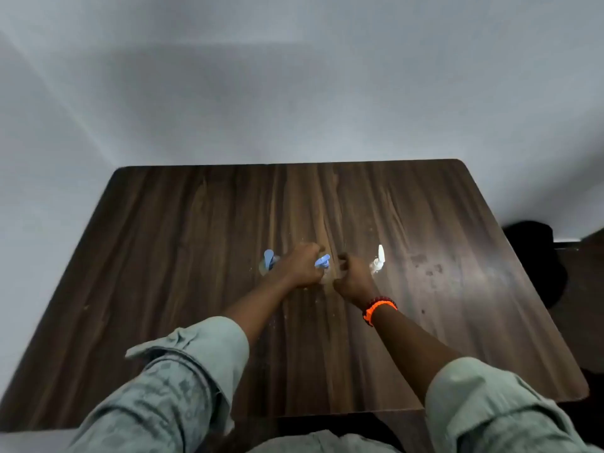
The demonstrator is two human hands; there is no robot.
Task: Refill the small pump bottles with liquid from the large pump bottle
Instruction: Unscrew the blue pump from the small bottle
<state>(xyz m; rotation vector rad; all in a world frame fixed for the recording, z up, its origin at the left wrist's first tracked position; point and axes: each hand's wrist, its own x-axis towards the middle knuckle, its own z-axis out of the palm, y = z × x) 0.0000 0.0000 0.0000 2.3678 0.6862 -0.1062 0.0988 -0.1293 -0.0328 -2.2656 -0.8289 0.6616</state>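
we see the left hand (pixel 299 264) grip curled round the middle blue-pump bottle (pixel 323 261), upright on the bench (pixel 457 289); right hand (pixel 351 276) just beside it, fingers curled, contents unclear.

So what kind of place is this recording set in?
Probably a plain indoor room set up for the task: a dark wooden table against a bare white wall, with only pump bottles on it.
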